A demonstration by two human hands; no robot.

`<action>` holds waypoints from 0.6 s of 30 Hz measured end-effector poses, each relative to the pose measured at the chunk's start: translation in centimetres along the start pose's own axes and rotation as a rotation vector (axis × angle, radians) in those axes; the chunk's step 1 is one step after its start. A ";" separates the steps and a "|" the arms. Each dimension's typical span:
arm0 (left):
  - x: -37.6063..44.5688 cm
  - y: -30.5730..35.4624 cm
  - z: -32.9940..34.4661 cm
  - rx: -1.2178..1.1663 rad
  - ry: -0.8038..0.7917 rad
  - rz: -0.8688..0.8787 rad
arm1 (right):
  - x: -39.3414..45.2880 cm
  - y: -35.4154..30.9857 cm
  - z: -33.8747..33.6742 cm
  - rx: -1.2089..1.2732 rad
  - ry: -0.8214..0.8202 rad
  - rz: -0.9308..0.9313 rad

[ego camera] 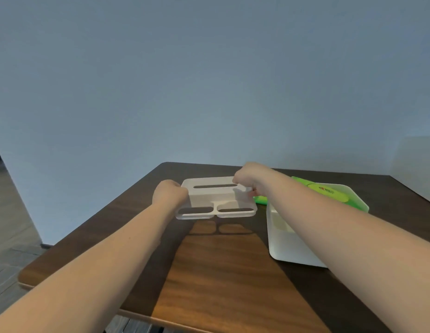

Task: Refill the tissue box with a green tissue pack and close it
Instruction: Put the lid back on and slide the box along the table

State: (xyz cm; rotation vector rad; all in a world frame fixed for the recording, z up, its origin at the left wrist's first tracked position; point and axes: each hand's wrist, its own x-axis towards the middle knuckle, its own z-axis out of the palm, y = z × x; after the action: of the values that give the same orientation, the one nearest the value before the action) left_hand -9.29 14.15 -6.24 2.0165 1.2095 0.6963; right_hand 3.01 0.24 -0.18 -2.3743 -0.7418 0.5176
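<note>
A white plastic tissue-box lid with a long slot on top and two openings along its front is held above the brown table. My left hand grips its left end and my right hand grips its right end, both closed on it. To the right stands the white box base, open on top. A green tissue pack lies at the far end of the base, partly hidden by my right forearm.
The table's left edge and near edge fall away to a tiled floor. A plain pale wall rises behind the table. The lid casts a shadow on the wood below it.
</note>
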 end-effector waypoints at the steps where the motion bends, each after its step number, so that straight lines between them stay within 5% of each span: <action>1: -0.4 0.6 -0.2 -0.053 0.022 0.004 | -0.5 0.0 -0.7 0.025 0.004 -0.007; 9: -4.0 6.5 0.7 -0.291 -0.031 0.074 | -3.2 2.6 -7.0 0.158 0.199 -0.063; 18: -8.6 12.0 5.9 -0.309 -0.191 0.116 | -4.6 10.1 -12.4 0.140 0.313 0.077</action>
State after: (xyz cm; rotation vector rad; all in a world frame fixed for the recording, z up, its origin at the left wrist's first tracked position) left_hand -2.21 0.72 -1.61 1.8557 0.8248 0.6826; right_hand 9.71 -14.56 3.55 -2.2862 -0.4602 0.2123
